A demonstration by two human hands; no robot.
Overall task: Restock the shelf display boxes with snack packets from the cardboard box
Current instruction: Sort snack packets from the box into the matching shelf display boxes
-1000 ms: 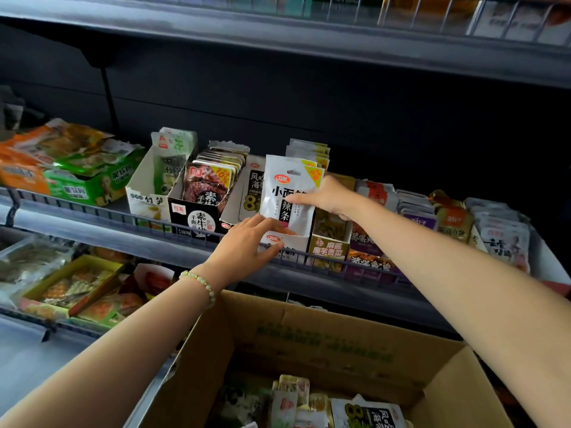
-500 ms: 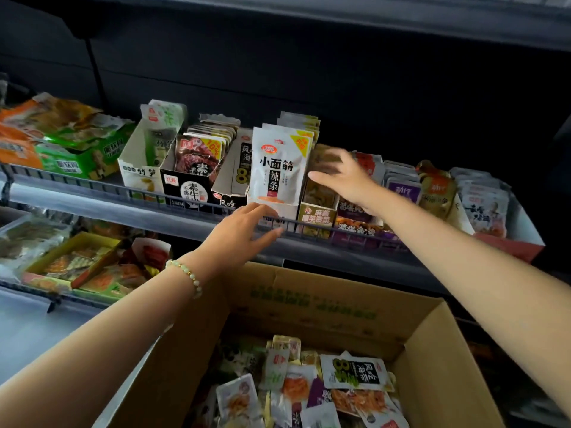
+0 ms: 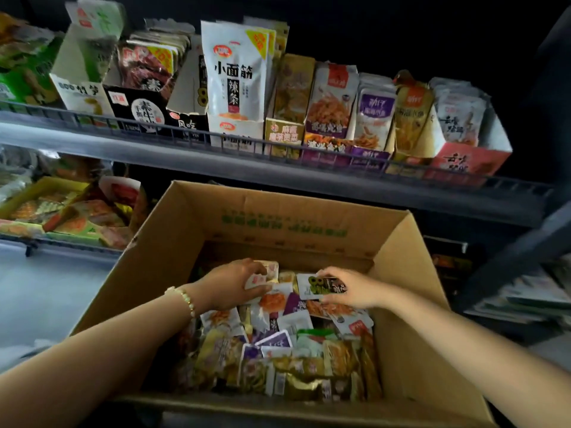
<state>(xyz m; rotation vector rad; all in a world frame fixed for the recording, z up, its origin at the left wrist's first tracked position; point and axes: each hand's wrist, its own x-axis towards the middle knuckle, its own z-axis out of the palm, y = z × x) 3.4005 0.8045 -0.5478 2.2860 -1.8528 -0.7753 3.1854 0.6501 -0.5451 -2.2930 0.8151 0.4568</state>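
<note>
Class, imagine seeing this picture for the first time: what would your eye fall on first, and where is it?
The open cardboard box, low and central, heaped with mixed snack packets, draws the eye first. Inside it, the left hand grips a white packet and the right hand pinches a black-and-white packet. Above, on the shelf, a tall white packet stands upright in its display box.

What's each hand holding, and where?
Left hand grips a white packet by its left side; right hand pinches a black-and-white packet at its right end.
</note>
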